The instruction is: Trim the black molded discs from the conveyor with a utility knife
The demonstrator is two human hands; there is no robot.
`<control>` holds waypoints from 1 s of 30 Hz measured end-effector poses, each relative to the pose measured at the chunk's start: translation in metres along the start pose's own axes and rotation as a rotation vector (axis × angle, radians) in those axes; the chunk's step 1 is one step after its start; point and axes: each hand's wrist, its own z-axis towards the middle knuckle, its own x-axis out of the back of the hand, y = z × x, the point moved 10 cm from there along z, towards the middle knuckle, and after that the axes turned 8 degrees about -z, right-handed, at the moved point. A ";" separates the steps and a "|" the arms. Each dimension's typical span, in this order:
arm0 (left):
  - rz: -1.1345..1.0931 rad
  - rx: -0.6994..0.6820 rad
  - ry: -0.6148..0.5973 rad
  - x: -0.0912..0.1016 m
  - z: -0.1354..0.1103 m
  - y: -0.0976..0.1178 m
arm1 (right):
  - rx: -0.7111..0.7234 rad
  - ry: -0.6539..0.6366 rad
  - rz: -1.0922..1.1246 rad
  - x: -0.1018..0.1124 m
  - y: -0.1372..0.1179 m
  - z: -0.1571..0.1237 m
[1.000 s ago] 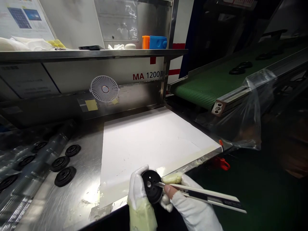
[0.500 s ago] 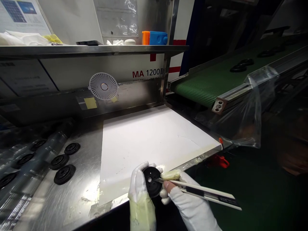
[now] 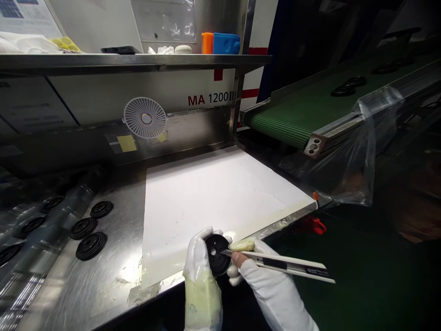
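My left hand (image 3: pixel 199 263), in a white glove with yellowish tape at the wrist, is closed around a round black plastic part (image 3: pixel 220 265) with a hole in its middle. In my right hand (image 3: pixel 257 269), gloved with the thumb tip bare, is a white utility knife (image 3: pixel 292 265). Its blade tip meets the face of the black part close to the centre hole. Both hands are just over the front edge of the table, by a white sheet (image 3: pixel 213 193).
Several more black round parts (image 3: pixel 91 246) lie on the metal table at left, beside a clear plastic tray (image 3: pixel 41 257). A small fan (image 3: pixel 145 118) stands at the back under a shelf (image 3: pixel 144 64). A green conveyor (image 3: pixel 285 120) carrying black parts slopes up at right.
The view has tilted down slightly. The knife's handle end has swung up and a little left, while its tip stays by the centre hole. Both grips are the same.
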 end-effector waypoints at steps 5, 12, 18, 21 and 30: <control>0.107 -0.052 0.009 0.003 0.000 0.008 | -0.002 -0.001 -0.006 -0.001 0.002 0.001; 0.098 -0.051 -0.024 0.015 0.006 -0.004 | -0.067 -0.047 0.037 -0.005 0.009 0.004; 0.186 -0.125 -0.012 0.022 0.011 0.000 | -0.118 -0.046 0.052 -0.006 0.015 0.006; 0.148 -0.107 -0.021 0.019 0.011 -0.002 | -0.073 -0.024 0.063 -0.004 0.014 0.005; 0.153 -0.089 0.008 0.014 0.006 0.000 | -0.050 -0.015 0.065 -0.004 0.014 0.005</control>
